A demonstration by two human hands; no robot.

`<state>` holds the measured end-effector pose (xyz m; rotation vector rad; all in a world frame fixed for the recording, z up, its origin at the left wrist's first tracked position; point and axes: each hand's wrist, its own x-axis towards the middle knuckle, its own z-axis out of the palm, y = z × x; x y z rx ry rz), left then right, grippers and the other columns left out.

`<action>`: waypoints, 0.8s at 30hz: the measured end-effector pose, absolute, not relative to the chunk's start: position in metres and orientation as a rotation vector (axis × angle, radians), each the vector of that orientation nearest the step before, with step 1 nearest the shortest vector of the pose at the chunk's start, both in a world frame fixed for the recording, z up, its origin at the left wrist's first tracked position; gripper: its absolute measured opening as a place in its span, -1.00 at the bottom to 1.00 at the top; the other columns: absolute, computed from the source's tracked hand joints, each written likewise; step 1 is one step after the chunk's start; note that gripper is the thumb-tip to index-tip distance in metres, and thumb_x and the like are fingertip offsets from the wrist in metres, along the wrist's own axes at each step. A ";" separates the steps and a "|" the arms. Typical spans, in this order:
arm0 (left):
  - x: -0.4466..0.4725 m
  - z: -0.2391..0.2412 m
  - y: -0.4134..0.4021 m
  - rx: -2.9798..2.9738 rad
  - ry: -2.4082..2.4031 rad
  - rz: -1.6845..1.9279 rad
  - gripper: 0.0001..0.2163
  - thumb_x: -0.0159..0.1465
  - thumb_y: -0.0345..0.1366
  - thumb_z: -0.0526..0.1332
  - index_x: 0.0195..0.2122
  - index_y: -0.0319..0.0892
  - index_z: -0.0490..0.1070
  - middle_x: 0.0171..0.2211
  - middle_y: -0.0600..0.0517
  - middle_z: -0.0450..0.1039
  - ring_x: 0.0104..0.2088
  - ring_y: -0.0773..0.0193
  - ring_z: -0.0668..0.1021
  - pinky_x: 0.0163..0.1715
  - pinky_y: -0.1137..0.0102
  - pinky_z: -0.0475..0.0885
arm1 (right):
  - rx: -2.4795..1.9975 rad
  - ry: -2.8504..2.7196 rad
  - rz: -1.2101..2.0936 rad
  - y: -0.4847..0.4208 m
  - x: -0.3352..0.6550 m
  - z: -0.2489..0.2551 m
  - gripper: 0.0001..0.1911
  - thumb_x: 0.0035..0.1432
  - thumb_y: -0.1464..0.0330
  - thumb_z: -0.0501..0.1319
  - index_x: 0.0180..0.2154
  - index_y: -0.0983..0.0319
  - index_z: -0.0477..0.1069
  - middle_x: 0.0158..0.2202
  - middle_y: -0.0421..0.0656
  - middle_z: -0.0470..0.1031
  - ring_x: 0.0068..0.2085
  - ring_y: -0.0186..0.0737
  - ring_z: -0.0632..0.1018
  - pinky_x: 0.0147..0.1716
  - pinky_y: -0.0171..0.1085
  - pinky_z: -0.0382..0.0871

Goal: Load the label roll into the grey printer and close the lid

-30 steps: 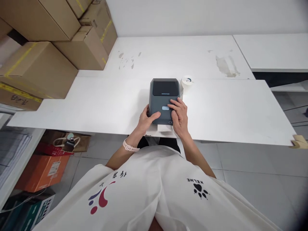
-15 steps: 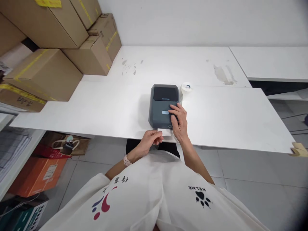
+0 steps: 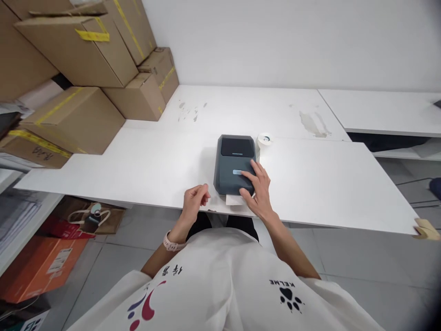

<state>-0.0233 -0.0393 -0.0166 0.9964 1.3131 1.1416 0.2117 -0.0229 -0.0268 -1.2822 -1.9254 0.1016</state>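
Note:
A dark grey label printer (image 3: 235, 184) stands near the front edge of the white table. From its front slot sticks a white paper label (image 3: 234, 200). My right hand (image 3: 259, 191) lies over the printer's right front part, fingers spread, the index fingertip by the light button (image 3: 237, 172) and the thumb at the front edge near the label. Left of the printer, my left hand (image 3: 196, 200) is apart from it, with its fingers curled and thumb against the index finger; nothing shows in it. Behind the printer's right side is a white label roll (image 3: 265, 139).
Cardboard boxes (image 3: 99, 119) with yellow tape are stacked at the table's (image 3: 310, 184) left end. A white wall is behind. Tan padding (image 3: 426, 229) covers the front right corner. Below left are an orange box (image 3: 43, 269) and a paper bag (image 3: 115, 220).
My left hand has let go of the label and moved left, away from the printer. My right hand's index finger has shifted onto the button area. The view has tilted up a little.

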 end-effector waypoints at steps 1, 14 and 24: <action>-0.029 -0.016 -0.037 0.965 1.353 1.195 -0.60 0.22 0.01 0.28 -0.62 -0.17 0.41 -0.66 0.12 0.30 -0.61 0.44 0.31 -0.56 0.44 0.18 | -1.254 -1.888 0.110 -0.024 0.211 -0.029 -0.44 0.42 0.05 0.02 0.35 0.08 0.18 0.52 0.02 0.04 0.51 0.15 0.11 0.38 0.21 0.12; 0.013 -0.009 0.057 1.355 1.523 0.848 -0.38 0.24 -0.05 0.26 0.32 -0.10 0.28 0.27 -0.16 0.45 0.11 0.01 0.55 -0.08 0.27 0.47 | -1.065 -1.654 0.224 0.123 0.220 0.091 -0.28 0.43 -0.15 -0.32 0.46 -0.05 -0.12 0.48 -0.09 0.08 0.45 0.10 0.25 0.39 0.25 0.13; 0.026 -0.001 0.070 1.577 1.692 0.737 -0.51 0.23 -0.30 0.18 0.21 -0.10 0.40 0.08 -0.10 0.61 0.03 -0.05 0.62 -0.05 0.19 0.49 | -1.214 -1.954 -0.047 0.114 0.216 0.085 -0.55 0.51 0.21 -0.14 0.05 0.21 0.46 0.06 0.09 0.55 0.16 0.06 0.50 0.20 0.12 0.36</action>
